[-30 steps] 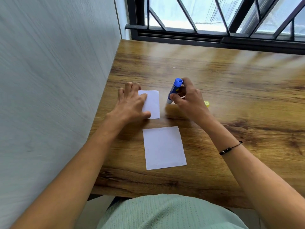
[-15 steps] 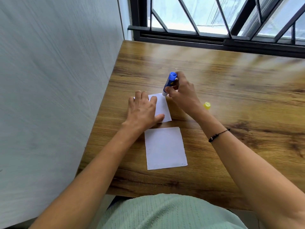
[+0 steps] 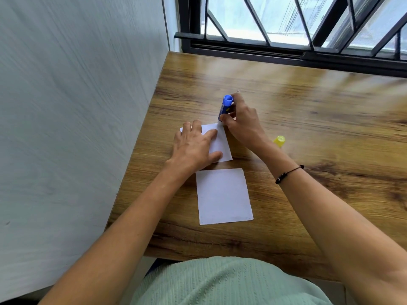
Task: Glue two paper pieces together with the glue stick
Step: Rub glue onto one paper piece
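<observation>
Blue glue stick (image 3: 226, 106), clamped in the right hand (image 3: 242, 124), has just reached the far paper piece (image 3: 221, 143); left hand (image 3: 193, 148) lies flat, fingers together, so gluing begins.

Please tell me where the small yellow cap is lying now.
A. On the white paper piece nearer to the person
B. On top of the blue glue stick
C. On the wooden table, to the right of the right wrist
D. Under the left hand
C: the small yellow cap lies on the bare wooden table, just right of the right hand, which holds the blue glue stick uncapped.
</observation>
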### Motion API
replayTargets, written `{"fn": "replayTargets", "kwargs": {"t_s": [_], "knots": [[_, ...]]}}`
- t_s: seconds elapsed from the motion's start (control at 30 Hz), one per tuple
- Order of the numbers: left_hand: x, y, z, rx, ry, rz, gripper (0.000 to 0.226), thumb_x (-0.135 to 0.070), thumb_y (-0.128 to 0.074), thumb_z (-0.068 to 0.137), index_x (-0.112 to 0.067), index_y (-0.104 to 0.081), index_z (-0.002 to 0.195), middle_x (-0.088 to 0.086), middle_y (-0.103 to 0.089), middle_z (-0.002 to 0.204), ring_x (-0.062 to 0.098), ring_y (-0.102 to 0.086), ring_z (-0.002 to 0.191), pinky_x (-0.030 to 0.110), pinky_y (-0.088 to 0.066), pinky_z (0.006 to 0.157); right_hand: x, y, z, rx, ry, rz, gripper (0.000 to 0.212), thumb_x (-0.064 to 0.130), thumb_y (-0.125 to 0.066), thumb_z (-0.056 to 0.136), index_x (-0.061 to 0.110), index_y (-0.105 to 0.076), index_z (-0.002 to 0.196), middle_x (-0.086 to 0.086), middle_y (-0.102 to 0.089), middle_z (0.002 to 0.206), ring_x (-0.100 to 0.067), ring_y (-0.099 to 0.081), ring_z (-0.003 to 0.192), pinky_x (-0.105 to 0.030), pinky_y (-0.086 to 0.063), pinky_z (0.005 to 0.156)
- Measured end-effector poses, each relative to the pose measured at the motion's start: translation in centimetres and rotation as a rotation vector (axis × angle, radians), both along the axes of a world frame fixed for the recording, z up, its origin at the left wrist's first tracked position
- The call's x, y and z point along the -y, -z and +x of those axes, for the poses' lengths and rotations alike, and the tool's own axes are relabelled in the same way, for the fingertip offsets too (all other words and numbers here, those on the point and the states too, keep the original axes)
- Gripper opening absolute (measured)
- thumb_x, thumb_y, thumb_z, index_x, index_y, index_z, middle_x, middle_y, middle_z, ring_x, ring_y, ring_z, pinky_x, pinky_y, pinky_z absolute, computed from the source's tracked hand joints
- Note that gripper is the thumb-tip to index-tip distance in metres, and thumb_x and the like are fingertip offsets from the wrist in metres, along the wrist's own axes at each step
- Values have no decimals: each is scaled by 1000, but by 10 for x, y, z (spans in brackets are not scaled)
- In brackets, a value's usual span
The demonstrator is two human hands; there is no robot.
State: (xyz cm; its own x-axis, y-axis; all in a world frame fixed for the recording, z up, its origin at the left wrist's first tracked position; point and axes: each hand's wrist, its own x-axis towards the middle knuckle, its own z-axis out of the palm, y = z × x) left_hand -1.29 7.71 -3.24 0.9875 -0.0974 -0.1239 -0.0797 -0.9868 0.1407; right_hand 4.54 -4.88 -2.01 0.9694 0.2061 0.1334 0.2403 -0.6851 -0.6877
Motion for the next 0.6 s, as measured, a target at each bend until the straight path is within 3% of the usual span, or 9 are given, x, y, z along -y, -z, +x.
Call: {"fn": "replayTargets", "kwargs": {"t_s": [0.17, 0.6], "knots": [[-1, 1, 0, -4, -6, 3, 63, -58, -49, 82, -33, -32, 137, 12, -33, 133, 31, -32, 122, 43, -33, 99, 0, 0, 0, 8, -19, -28, 35, 10, -57, 86, 6, -43, 118, -16, -63, 101, -29, -59, 87, -31, -39, 70], [-1, -1, -1, 4, 4, 16, 64, -59, -48, 82, -32, -31, 138, 12, -33, 134, 32, -32, 123, 44, -33, 99, 12, 1, -21, -7, -65, -26, 35, 9, -59, 82, 6, -46, 114, -13, -65, 96, -31, -61, 86, -44, -49, 79]]}}
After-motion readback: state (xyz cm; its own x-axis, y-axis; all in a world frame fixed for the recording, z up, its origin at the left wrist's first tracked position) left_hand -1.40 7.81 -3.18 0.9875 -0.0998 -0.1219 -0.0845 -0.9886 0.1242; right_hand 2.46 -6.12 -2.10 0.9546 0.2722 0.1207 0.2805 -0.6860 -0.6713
